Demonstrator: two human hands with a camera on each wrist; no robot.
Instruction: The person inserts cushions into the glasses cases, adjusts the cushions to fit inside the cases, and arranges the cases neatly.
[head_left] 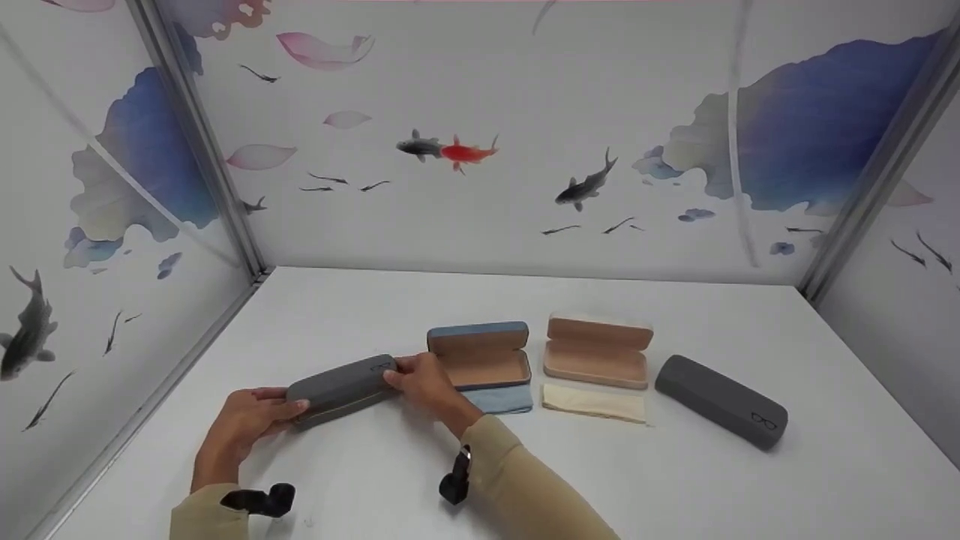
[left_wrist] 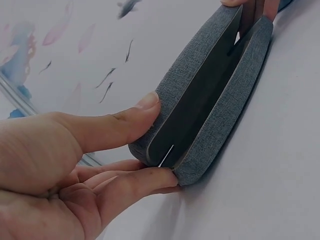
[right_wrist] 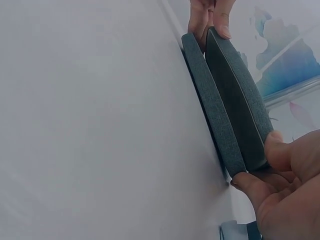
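Observation:
A dark grey glasses case (head_left: 341, 388) lies slantwise on the left half of the white table. My left hand (head_left: 244, 424) grips its near-left end, thumb on the lid and fingers under the rim. At the other end my right hand (head_left: 429, 386) pinches the case the same way. In the left wrist view the lid of the case (left_wrist: 182, 75) stands partly raised from the base, showing a dark lining. The right wrist view shows the same gap along the case (right_wrist: 217, 110). Whether anything lies deep inside is hard to tell.
A blue glasses case (head_left: 480, 367) stands unfolded beside my right hand, a folded blue cloth (head_left: 501, 400) before it. Right of these are an unfolded cream case (head_left: 596, 364) and a cream cloth (head_left: 592, 403). Another grey case (head_left: 720, 401) lies closed at the right.

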